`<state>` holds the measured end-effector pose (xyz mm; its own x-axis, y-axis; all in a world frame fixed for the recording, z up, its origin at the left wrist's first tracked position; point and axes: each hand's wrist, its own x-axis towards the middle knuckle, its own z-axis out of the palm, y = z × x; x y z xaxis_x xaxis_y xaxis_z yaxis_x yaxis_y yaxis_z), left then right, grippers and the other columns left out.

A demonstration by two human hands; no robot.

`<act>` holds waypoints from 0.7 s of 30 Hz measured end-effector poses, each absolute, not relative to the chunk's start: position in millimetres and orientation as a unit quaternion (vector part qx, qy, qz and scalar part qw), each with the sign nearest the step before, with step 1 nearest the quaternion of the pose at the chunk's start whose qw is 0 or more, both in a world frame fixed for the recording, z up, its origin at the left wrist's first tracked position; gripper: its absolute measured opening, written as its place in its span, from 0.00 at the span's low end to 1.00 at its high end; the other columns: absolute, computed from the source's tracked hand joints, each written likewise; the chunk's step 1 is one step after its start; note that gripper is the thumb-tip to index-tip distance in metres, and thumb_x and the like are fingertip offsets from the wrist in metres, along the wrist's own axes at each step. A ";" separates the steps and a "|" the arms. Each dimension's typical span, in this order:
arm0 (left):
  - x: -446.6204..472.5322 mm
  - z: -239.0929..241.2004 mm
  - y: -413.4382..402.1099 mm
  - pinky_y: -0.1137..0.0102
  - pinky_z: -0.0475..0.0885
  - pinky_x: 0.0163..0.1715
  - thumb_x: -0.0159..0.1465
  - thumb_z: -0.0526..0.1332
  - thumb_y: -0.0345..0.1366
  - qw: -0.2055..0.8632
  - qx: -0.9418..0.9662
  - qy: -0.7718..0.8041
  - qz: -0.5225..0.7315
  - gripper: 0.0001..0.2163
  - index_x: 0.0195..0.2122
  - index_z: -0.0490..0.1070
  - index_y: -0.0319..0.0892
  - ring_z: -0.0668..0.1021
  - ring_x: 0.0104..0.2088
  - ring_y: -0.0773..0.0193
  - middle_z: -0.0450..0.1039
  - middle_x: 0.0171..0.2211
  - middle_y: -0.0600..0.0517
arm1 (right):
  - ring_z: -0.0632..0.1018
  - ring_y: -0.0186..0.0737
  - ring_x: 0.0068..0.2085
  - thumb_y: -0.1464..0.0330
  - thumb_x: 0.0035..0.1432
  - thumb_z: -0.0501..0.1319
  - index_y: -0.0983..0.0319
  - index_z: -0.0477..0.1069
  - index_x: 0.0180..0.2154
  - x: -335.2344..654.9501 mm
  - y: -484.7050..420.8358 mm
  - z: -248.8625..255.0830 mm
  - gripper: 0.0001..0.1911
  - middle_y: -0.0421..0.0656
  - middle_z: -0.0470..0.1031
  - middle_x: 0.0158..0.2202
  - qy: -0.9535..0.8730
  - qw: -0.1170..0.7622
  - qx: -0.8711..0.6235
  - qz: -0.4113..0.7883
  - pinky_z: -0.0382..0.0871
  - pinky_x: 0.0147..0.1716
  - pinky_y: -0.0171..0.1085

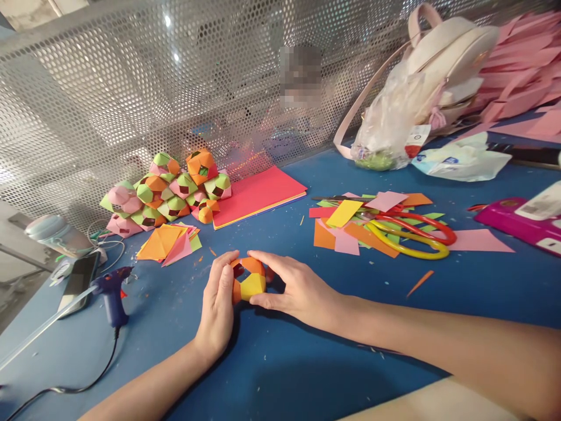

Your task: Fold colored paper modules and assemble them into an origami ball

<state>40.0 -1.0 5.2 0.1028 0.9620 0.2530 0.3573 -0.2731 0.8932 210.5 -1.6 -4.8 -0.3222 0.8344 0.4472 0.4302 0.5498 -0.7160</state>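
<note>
Between my two hands is a small folded paper ball point(253, 285) in orange and yellow, with a dark opening in its upper side. My left hand point(219, 304) presses its left side, fingers closed against the paper. From the right, my right hand point(298, 286) grips it with the thumb low at the front and the fingers over the top. The far side of the ball is hidden. Just beyond my left hand lie loose folded paper pieces point(162, 245) in orange, pink and green. A pile of finished paper balls point(169, 190) in green, pink and orange sits behind them.
Red paper sheets point(263, 193) lie stacked at the back. To the right are scissors point(412, 234) among paper scraps point(333, 234), then a magenta tool point(521, 219). A glue gun point(113, 295) and a phone point(81, 283) are at left. A backpack point(456, 52) leans against the mesh panel point(245, 70).
</note>
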 end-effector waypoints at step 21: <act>36.9 3.9 5.7 0.63 0.63 0.52 0.67 0.44 0.45 0.363 0.632 0.493 0.475 0.19 0.51 0.68 0.45 0.71 0.50 0.58 0.70 0.50 0.48 | 0.72 0.45 0.45 0.54 0.51 0.63 0.65 0.62 0.55 210.0 4.3 -7.5 0.34 0.49 0.72 0.44 -0.763 0.399 -0.437 0.260 0.68 0.46 0.44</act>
<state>36.9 5.7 3.9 0.0618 0.9683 0.2421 0.2786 -0.2497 0.9274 210.0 4.3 -7.5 -0.3006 0.8743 0.3812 0.4592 0.4830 -0.7456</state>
